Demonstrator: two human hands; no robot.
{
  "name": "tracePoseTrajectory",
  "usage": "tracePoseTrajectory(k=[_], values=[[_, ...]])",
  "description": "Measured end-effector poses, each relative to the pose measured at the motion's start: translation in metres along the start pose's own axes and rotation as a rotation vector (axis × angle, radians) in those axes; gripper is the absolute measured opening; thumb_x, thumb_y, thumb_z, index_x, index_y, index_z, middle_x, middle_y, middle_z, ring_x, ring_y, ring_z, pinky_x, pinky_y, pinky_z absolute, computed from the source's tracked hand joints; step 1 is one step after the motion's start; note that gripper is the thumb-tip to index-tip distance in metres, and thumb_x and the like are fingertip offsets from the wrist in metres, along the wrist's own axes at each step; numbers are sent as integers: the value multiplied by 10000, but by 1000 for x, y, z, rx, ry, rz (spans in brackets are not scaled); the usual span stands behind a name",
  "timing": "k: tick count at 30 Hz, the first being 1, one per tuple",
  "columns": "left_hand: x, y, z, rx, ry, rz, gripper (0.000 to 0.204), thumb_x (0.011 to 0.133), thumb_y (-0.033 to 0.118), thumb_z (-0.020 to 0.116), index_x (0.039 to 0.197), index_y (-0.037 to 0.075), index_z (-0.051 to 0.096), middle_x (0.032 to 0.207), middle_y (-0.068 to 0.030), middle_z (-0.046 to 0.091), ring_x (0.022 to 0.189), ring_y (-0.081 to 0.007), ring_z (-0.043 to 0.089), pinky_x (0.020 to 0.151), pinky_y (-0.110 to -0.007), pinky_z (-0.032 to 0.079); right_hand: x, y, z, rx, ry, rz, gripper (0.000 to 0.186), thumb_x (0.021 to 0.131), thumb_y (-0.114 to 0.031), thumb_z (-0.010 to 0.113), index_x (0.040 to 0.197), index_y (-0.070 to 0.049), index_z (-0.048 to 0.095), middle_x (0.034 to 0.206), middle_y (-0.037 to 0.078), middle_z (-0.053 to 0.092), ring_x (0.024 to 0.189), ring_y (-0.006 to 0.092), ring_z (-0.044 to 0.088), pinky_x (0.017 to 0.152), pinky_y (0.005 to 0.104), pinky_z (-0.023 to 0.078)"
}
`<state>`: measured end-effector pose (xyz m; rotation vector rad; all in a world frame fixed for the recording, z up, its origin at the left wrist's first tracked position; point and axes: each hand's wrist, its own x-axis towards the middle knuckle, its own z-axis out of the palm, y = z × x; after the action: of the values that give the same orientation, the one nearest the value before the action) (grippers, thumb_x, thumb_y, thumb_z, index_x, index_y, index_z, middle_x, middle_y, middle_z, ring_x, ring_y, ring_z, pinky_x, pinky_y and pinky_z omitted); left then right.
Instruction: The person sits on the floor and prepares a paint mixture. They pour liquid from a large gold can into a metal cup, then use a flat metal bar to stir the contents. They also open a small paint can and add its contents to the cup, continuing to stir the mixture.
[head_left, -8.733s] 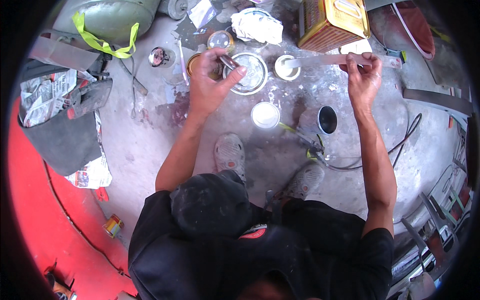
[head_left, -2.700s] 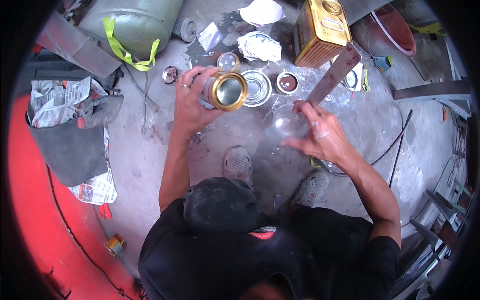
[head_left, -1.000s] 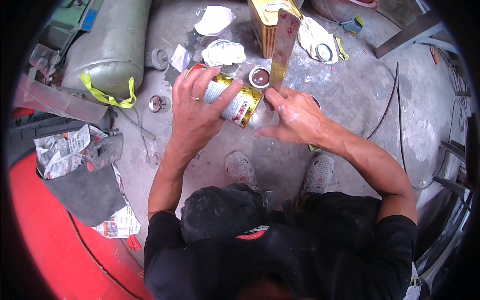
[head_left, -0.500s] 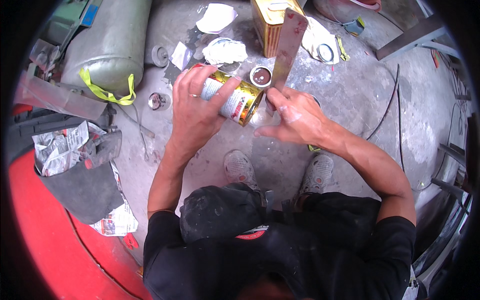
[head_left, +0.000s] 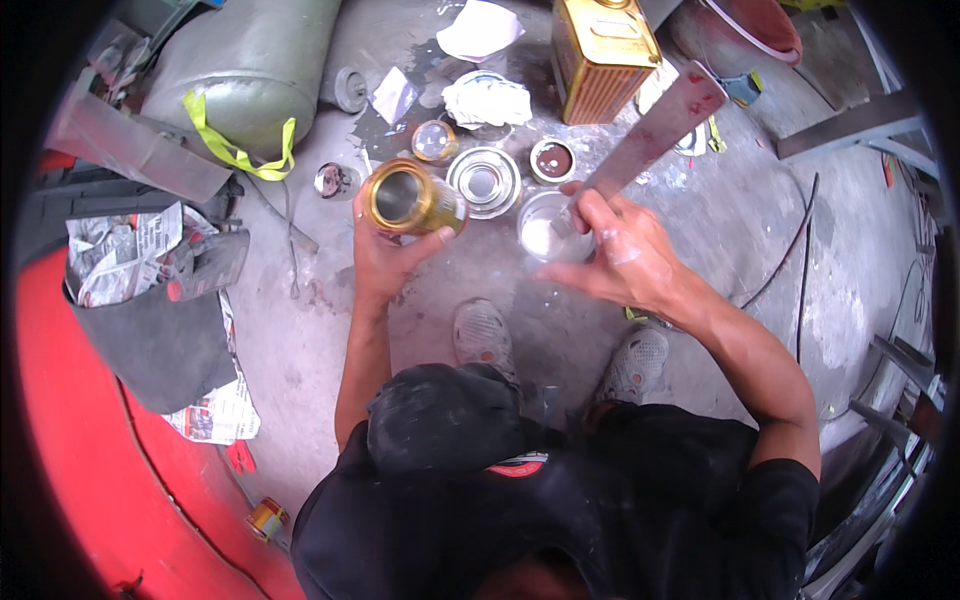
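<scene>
My left hand [head_left: 385,262] is wrapped round an opened gold paint can [head_left: 437,207], whose round mouth faces up toward me. In my right hand [head_left: 635,250] is a long flat metal strip [head_left: 655,135] with reddish smears, its upper end pointing away to the right. The strip's lower end meets a clear cup [head_left: 540,232] with white stuff in it, just beside my fingers. Whitish smears mark the back of that hand. Between the can and the cup lies a round silver lid or tin [head_left: 484,182]. A small tub of dark brown stuff [head_left: 552,160] stands behind the cup.
A gold rectangular tin [head_left: 605,65] stands farther back, near a reddish bucket [head_left: 740,30]. At left lie a grey tank [head_left: 240,85] and a dark bin [head_left: 165,350] stuffed with newspaper. Crumpled white cloth [head_left: 487,100] and a clear jar [head_left: 434,141] are on the floor.
My left hand has turned the can from tipped toward the cup to mouth up, and drawn it away to the left. The strip leans farther right. The view has shifted a little.
</scene>
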<state>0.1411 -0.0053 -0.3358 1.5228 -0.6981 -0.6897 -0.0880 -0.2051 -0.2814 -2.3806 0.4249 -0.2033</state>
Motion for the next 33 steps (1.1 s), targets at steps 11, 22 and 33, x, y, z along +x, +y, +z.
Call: tracePoseTrajectory(k=[11,22,33], values=[[30,-159,-37,239,389,-41,794,656,223,957,1305,-6,561,1267,-148,495,1160,-239,554,952,-388,517,-7,17,-1,-20,51,35,646,709,-424,901,1076,-15,561,917,157,656,779,360,686,702,457,540],[-5,-172,-31,802,469,-4,829,765,248,853,1443,-2,446,1506,-247,408,1378,-394,435,1124,-469,381,0,13,-3,-51,-14,73,729,709,-422,897,1203,5,572,964,155,650,884,384,682,757,458,543],[47,-37,21,1096,-349,363,775,754,211,831,1443,85,500,1430,-197,536,1329,-385,491,1098,-465,399,1,10,3,-76,-58,-15,606,704,-377,897,1070,-37,553,1111,174,670,859,392,686,747,464,553]])
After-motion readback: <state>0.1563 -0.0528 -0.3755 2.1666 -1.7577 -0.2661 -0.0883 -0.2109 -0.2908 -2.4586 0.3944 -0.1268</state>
